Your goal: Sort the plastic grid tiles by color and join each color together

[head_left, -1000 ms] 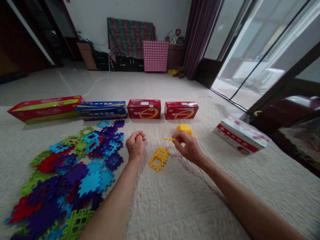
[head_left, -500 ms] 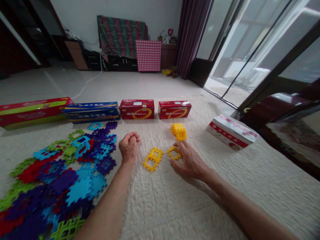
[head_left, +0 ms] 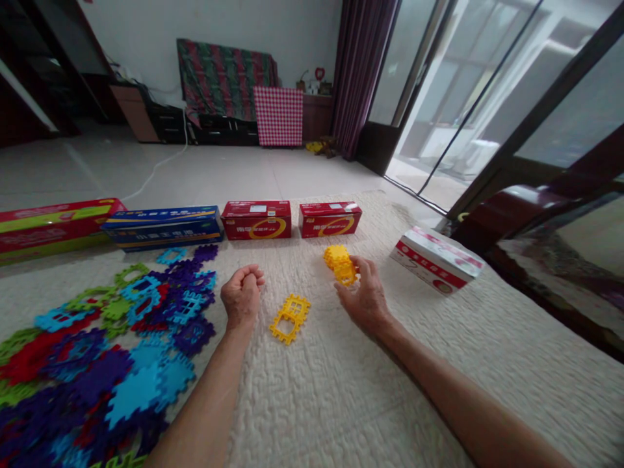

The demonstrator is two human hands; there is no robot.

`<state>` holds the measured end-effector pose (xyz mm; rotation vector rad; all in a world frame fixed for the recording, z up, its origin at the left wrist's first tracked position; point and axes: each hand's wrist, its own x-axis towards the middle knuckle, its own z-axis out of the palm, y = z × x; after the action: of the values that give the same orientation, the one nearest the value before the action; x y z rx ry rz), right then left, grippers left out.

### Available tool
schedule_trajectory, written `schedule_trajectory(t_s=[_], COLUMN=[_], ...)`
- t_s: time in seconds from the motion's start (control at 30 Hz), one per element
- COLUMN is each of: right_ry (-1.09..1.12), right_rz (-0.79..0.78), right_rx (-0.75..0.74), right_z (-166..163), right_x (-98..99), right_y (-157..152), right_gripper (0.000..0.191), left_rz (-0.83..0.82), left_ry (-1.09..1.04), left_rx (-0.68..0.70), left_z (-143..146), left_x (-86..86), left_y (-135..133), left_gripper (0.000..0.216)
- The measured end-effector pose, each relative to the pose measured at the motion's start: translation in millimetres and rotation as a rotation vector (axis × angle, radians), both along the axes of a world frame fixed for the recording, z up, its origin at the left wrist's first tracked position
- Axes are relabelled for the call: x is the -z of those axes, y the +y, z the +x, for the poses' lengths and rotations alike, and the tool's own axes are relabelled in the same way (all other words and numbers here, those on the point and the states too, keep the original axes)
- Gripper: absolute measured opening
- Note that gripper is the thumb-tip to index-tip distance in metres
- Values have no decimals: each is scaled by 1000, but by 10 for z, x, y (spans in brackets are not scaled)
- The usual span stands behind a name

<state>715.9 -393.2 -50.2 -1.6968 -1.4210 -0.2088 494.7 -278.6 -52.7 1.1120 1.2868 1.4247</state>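
Joined yellow pair: two flat yellow plastic square frames with toothed edges, lying edge to edge on the cream quilted cover, between the two hands and a little nearer the wearer.
Long axis of the pair: slanting, from near left to far right; the frame with the crossed window bars is at the far end, the one with the single large opening at the near end.
Yellow stack: toothed yellow plastic squares piled together, beyond the pair and to its right; the group runs from far left to near right, its near pieces tilted down toward the wearer.
Right hand: the bare right hand is at the near right end of the stack, thumb and fingers parted around it; whether they pinch a piece cannot be told.
Left hand: the bare left hand has its fingers folded into a loose fist, left of the pair and apart from it; the inside of the fist is hidden.
Coloured heap: purple, blue, red and green toothed plastic pieces, loosely overlapping at many angles, left of the left hand.
Boxes behind: two red cardboard boxes, long sides facing the wearer.
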Motion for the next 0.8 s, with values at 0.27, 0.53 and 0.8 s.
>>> schedule_trajectory(t_s=[0.27, 0.53, 0.8], right_ry=[-80, -110, -99], right_rz=[46, 28, -44], right_rx=[39, 58, 71], right_z=[85, 142, 130], right_x=[49, 72, 63], right_y=[131, 167, 142], right_gripper=[57, 55, 57], left_rz=[1, -6, -2], left_ry=[13, 24, 16], left_rx=[7, 12, 12], left_z=[3, 10, 7], left_x=[13, -35, -30], left_y=[6, -22, -18], left_gripper=[29, 31, 30])
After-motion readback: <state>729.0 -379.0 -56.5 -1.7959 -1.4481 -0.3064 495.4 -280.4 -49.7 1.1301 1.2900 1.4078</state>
